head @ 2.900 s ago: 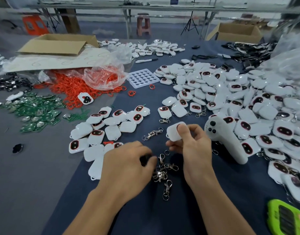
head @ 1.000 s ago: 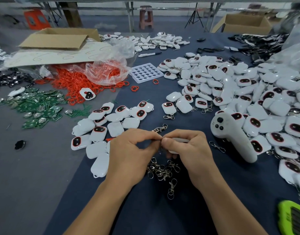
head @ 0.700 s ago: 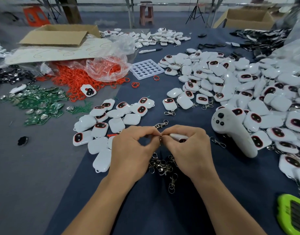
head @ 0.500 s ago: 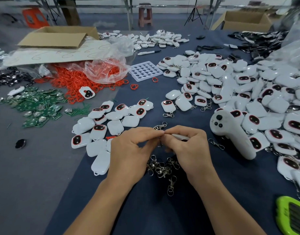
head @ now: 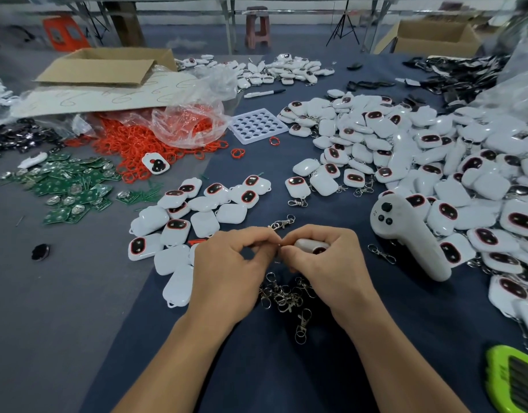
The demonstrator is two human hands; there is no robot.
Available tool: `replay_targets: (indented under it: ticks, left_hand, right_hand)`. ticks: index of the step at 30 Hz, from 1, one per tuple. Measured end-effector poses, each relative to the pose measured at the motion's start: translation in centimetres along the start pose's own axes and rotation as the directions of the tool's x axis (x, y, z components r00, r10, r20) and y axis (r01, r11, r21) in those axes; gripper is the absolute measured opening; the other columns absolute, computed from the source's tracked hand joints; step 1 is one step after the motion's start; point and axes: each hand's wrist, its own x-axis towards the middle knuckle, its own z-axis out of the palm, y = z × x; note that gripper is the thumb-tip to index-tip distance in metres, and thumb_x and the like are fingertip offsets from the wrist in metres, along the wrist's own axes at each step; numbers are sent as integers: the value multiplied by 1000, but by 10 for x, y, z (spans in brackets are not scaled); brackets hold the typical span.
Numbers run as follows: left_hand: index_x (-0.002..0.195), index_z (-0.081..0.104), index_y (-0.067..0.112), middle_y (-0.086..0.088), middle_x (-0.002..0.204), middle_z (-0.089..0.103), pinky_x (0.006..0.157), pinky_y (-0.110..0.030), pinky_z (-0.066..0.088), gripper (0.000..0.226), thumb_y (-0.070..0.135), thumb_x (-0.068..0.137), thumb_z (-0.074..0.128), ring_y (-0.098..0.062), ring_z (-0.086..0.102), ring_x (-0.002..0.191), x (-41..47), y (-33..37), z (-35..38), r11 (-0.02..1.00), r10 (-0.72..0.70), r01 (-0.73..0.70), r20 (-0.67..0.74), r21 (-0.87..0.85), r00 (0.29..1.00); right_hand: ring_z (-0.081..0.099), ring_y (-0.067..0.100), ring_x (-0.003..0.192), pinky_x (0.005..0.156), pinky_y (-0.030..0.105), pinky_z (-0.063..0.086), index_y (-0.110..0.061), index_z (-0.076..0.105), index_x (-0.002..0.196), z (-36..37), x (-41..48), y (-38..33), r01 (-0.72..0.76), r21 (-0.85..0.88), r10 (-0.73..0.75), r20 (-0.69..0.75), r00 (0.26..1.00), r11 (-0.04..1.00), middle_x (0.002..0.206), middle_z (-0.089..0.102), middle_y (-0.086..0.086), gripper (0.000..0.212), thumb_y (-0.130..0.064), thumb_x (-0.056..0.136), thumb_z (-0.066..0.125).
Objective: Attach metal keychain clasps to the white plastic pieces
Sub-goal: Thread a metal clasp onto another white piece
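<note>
Pinching fingertips met over the middle of the table: the right hand (head: 325,263) curled round a white plastic piece (head: 309,245), covering all but one rounded end and a dark, red-rimmed window. The left hand (head: 230,272) pressed thumb and forefinger together on a metal clasp (head: 279,243) at the left end of that piece. Only a glint of the clasp showed between the fingertips, and whether it had hooked into the piece could not be told.

A tangle of spare clasps (head: 283,296) lay on the dark blue cloth (head: 256,371) under and just near of the hands, partly hidden by both wrists. One loose clasp (head: 282,223) lay just beyond the knuckles. A small cluster of white pieces (head: 197,210) sat to the left, its nearest pieces partly covered by the left hand. A large heap of white pieces (head: 406,150) spread to the right and ran off the frame's edge, with a white controller (head: 406,234) lying at its near side. A lime-green gadget (head: 513,380) was cut off at the near right corner. Red rings (head: 131,141) and green circuit boards (head: 63,186) lay to the far left; the benches beyond were blurred.
</note>
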Motion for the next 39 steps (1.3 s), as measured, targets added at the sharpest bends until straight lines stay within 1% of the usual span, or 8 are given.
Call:
replay_targets:
  ticks: [3,7,12,14,21,29,34,39]
  left_hand:
    - [91,70,59,39,86,69,78,-4,43,27,36,79,64,11,65,91,0,4,-2,998,54,-54,-22,22,998]
    - [96,70,61,39,90,69,79,-8,47,36,29,80,70,8,67,95,-1,6,-1,998,69,-69,-23,12,997]
    - [92,74,55,31,84,71,74,-3,43,33,24,78,78,7,67,85,-2,5,2,1000,-19,18,-31,-26,999]
    - [86,76,52,26,78,71,71,-2,42,35,18,79,82,7,66,80,-2,3,1,996,-72,71,-29,-49,997]
    - [81,76,47,17,71,70,66,-21,50,29,18,76,80,-2,65,69,1,6,-1,991,-102,106,46,-78,994]
    - [78,76,39,18,65,69,60,-4,41,21,22,68,71,4,60,61,1,8,0,986,-81,89,64,-139,995]
    - [75,76,40,11,62,67,54,-17,45,15,36,65,66,2,52,57,2,5,-1,981,-96,111,97,-161,991]
    - [75,77,36,2,59,61,52,-23,41,14,33,66,67,-2,46,56,2,1,0,979,-89,112,136,-170,987]
  right_hand:
    - [61,12,59,59,31,53,-23,80,77,-1,0,0,-11,27,11,5,1000,1000,66,71,6,11,-27,67,77]
    - [57,12,58,58,30,49,-21,80,77,0,0,0,14,50,-13,-12,1000,999,61,68,2,9,-24,69,75]
    - [58,12,55,54,22,46,-18,79,71,-2,2,-1,23,127,-19,-36,999,992,62,68,0,4,-15,72,77]
    - [57,12,55,53,20,46,-17,78,70,-2,2,-1,37,133,-33,-37,999,990,61,67,0,15,-4,77,77]
    - [60,7,56,55,17,48,-16,78,70,-1,2,-3,58,208,-48,-52,997,976,64,70,-1,27,7,84,74]
    - [61,8,57,56,18,49,-18,79,70,-1,3,-2,64,167,-60,-27,998,984,65,71,-2,29,6,85,74]
    - [59,8,56,55,18,49,-21,78,68,-3,3,-3,72,164,-76,17,997,984,63,69,-4,33,7,85,73]
    - [59,11,56,55,18,48,-18,78,70,-4,3,-2,66,167,-76,58,995,984,64,69,-1,30,8,86,72]
